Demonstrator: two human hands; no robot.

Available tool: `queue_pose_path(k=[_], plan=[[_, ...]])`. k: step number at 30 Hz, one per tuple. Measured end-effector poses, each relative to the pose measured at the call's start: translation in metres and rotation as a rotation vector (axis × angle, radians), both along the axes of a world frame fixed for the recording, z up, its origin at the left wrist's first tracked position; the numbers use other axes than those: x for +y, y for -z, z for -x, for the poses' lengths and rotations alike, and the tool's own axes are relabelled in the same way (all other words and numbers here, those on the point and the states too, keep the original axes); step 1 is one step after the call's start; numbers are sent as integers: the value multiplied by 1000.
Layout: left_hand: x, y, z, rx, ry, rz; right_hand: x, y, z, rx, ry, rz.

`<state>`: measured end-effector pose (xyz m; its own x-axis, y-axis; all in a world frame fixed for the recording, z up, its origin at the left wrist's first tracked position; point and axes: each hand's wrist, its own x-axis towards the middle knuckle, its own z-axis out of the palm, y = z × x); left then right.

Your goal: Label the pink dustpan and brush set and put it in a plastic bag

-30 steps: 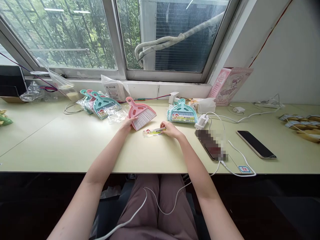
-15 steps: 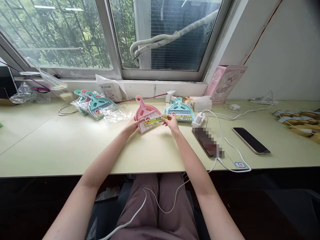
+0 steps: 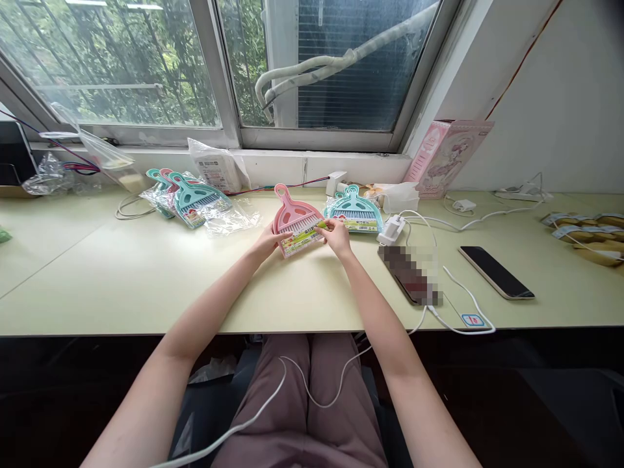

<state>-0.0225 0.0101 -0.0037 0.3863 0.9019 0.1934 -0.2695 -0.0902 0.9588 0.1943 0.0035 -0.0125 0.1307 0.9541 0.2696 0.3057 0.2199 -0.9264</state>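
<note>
Between my two hands is a pink dustpan and brush set, tilted, its handle toward the window. A printed card label in yellow-green lies across its bristle edge. My left hand grips the set's left lower edge, thumb over the label. With fingers pinched, my right hand holds the label's right end at the other side. Just behind my right hand lie teal dustpan sets with a similar label. More teal and pink sets in clear wrapping lie to the left.
Crumpled clear plastic lies left of my hands. To the right are a white charger, a pixelated phone, a second phone and loose white cables. A pink box stands by the wall. The table's front edge is above my lap.
The label now lies flatter along the pink set's bristle edge, where before it stuck out to the right. Both hands still hold on; the whole view has shifted slightly.
</note>
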Motion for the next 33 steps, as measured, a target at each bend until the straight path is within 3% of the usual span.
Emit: queue_pose_path(k=[3, 6, 14, 17, 27, 33], plan=[[1, 0, 1, -14, -13, 21, -4, -4, 4, 29, -60, -59], [0, 0, 0, -6, -32, 33, -7, -6, 6, -29, -13, -71], [-3, 0, -3, 43, -12, -18, -4, 0, 4, -495, 189, 21], [0, 3, -2, 64, -20, -4, -3, 1, 4, -580, 221, 34], [4, 8, -1, 12, -66, 22, -4, 2, 5, -685, 264, 111], [3, 5, 0, 0, -100, 29, -2, 2, -8, -640, 234, 310]])
